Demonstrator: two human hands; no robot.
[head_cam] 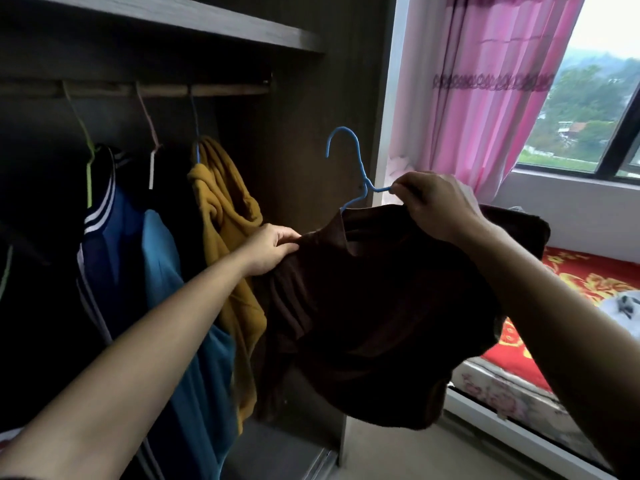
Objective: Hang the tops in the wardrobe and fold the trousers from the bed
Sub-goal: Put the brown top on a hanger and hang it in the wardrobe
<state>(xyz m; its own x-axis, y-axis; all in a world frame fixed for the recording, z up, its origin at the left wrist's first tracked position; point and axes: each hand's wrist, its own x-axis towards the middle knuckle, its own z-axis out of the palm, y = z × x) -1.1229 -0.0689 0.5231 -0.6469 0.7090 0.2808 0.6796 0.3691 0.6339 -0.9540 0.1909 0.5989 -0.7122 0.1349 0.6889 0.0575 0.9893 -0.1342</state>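
Mid-air before the wardrobe (311,116), I fit a brown top (381,306) onto a blue hanger (360,168): left hand (273,249) pinching its shoulder, right hand (433,206) pinching hanger arm and cloth together. Next, I judge, the hanger must catch the rail (228,90).

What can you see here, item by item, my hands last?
brown top: one, dark brown, held up before the wardrobe
blue hanger: one, blue, in the brown top's collar, hook free
rail: one, wooden, across the wardrobe
navy striped top: one, navy and white, hanging left
blue top: one, blue, hanging middle
mustard top: one, mustard, hanging right
window: one, dark-framed, far right
curtain: one, pink, by the window
bed: one, red patterned cover, lower right
left grip: one, holding the brown top's shoulder
right grip: one, pinching the blue hanger's arm
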